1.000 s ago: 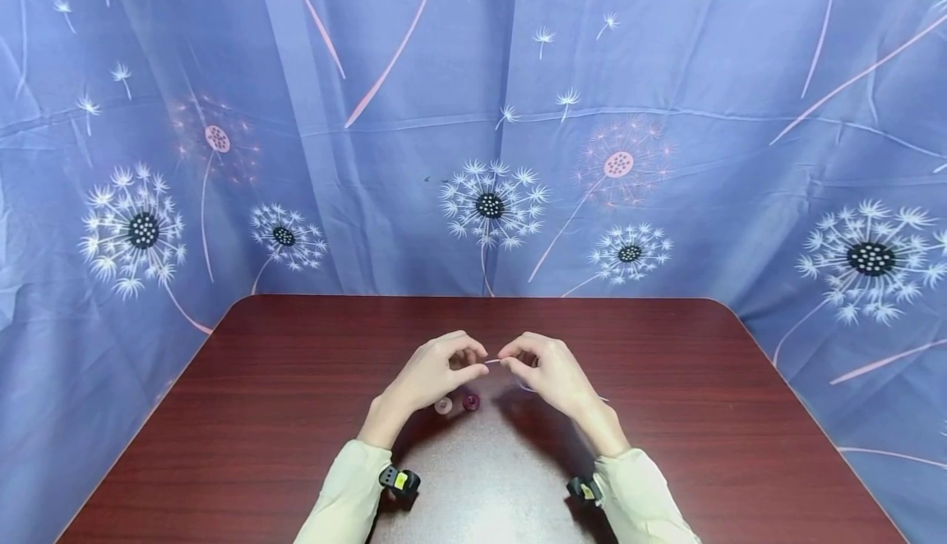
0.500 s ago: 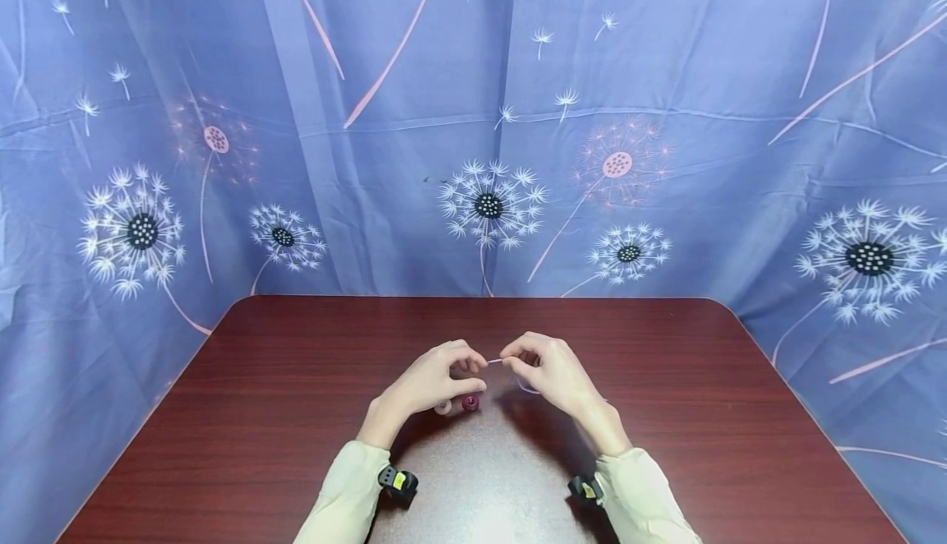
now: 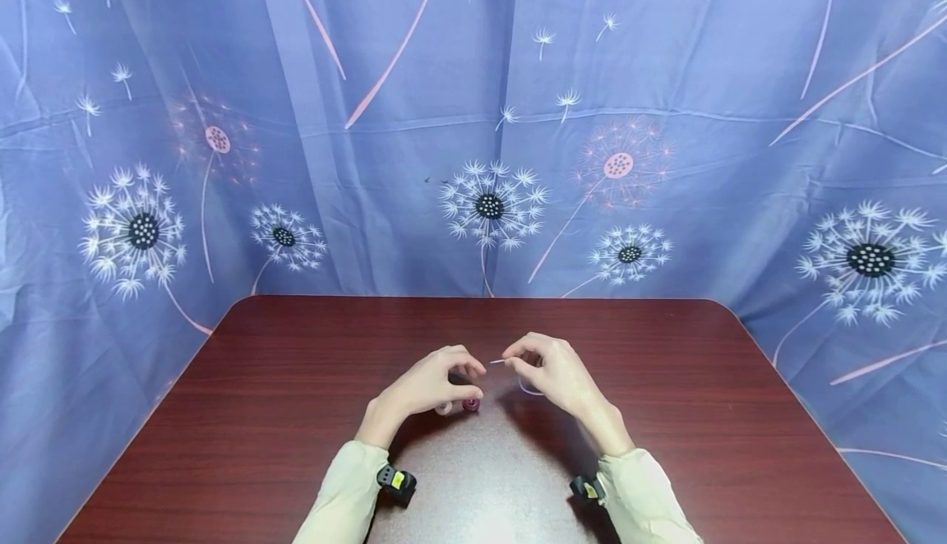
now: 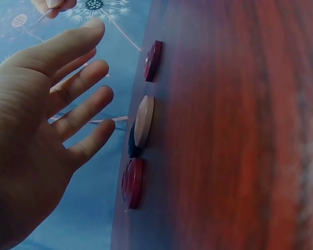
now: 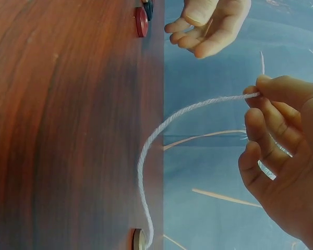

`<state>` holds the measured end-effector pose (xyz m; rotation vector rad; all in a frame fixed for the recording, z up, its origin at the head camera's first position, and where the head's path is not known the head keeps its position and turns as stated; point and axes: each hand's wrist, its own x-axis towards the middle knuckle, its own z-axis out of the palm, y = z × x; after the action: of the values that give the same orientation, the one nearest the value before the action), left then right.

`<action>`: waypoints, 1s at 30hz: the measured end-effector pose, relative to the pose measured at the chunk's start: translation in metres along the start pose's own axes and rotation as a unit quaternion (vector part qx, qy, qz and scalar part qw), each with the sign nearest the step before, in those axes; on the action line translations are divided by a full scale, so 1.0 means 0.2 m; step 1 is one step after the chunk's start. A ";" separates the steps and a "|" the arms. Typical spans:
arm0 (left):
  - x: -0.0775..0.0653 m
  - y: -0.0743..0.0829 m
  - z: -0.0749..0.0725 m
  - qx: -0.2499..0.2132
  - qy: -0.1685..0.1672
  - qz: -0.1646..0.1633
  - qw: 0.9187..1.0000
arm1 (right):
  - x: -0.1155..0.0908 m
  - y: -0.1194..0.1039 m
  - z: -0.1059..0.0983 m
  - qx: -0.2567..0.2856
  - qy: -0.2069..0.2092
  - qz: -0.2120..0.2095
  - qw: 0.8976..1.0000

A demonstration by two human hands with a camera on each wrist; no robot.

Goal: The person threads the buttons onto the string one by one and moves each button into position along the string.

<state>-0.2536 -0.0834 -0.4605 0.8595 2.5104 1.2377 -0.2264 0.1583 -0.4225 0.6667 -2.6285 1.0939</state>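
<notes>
My right hand pinches a thin pale cord between thumb and forefinger, a short end standing up past the fingertips. From the pinch the cord curves down to the table, where a round disc lies at the edge of the right wrist view. My left hand holds nothing; its fingers are loosely spread, just left of the cord's tip. Below it lie button-like discs: a pale pink one, a dark red one, another red one and a dark one, partly hidden.
The brown wooden table reaches back to a blue curtain with dandelion prints. More of the curtain hangs along both sides. Each wrist wears a black camera band, the left one and the right one.
The left hand has let go of the cord's tip and drawn slightly left, its thumb and fingers spreading. The right hand keeps its pinch and barely moves.
</notes>
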 end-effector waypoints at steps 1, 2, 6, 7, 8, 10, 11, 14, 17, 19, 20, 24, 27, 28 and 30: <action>0.00 0.00 0.00 0.000 -0.002 -0.001 1.000 | 0.00 0.00 0.00 0.000 0.001 0.000 1.000; 0.00 0.00 0.00 0.000 -0.003 -0.001 1.000 | 0.00 0.00 0.00 0.000 0.002 0.001 1.000; 0.00 -0.01 0.00 0.000 -0.006 -0.002 1.000 | 0.00 0.00 -0.01 0.001 0.003 0.006 1.000; 0.00 -0.01 0.00 0.001 -0.007 -0.002 1.000 | 0.00 0.00 -0.01 0.001 0.003 0.008 1.000; 0.00 -0.01 0.00 0.003 -0.008 -0.002 1.000 | 0.00 0.00 -0.01 0.001 0.002 0.008 1.000; 0.00 -0.02 0.00 0.005 -0.011 -0.004 1.000 | 0.00 0.00 -0.01 0.003 0.001 0.010 1.000; 0.00 -0.02 0.00 0.005 -0.013 -0.005 1.000 | 0.00 0.00 -0.01 0.004 0.001 0.010 1.000; 0.00 -0.03 0.01 0.016 -0.019 -0.005 1.000 | 0.00 0.00 -0.01 0.005 0.002 0.009 1.000; 0.00 -0.03 0.01 0.036 -0.023 0.006 0.999 | -0.01 0.00 -0.01 0.004 0.002 0.009 1.000; 0.00 -0.03 0.01 0.056 -0.024 0.017 0.998 | -0.01 0.01 -0.01 0.004 0.001 0.008 1.000; 0.00 -0.03 0.01 0.066 -0.024 0.022 0.997 | 0.00 0.01 -0.01 0.003 0.000 0.008 1.000; 0.00 -0.03 0.01 0.089 -0.025 0.031 0.995 | 0.00 0.01 -0.01 0.001 -0.003 0.008 1.000; 0.00 -0.04 0.01 0.097 -0.027 0.030 0.994 | 0.00 0.01 -0.01 -0.001 -0.005 0.009 1.000; 0.00 -0.04 0.01 0.102 -0.027 0.029 0.994 | 0.00 0.01 -0.01 0.000 -0.006 0.010 1.000; 0.00 -0.05 0.01 0.114 -0.026 0.031 0.993 | 0.00 0.02 -0.01 -0.002 -0.006 0.009 1.000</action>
<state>-0.2571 -0.0869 -0.4689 1.0147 2.6350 0.9440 -0.2279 0.1622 -0.4226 0.6529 -2.6513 1.0939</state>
